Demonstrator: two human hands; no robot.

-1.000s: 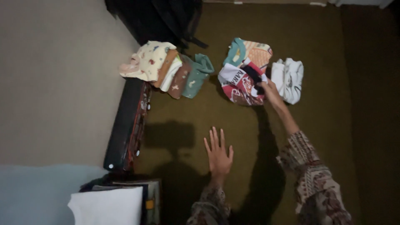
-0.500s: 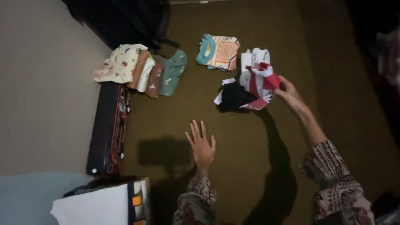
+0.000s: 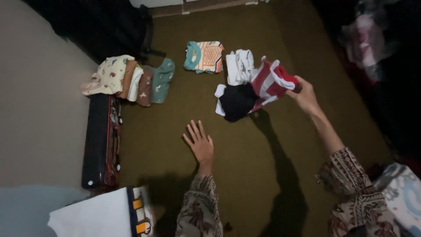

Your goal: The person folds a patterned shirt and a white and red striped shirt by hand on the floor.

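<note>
My right hand grips a red, white and black garment and holds it lifted over the olive carpet, its black part hanging down. Just behind it lies a white folded garment. My left hand rests flat on the carpet with fingers spread, holding nothing. A teal and orange folded shirt lies farther back.
A row of folded small clothes leans at the left, above a long black case along the wall. A white bag with a dark edge sits at the bottom left. A dark backpack stands at the back left. More clothes are piled at the right.
My right hand has pulled the red, white and black garment off the pile and lifted it to the right. My left hand stays flat on the carpet.
</note>
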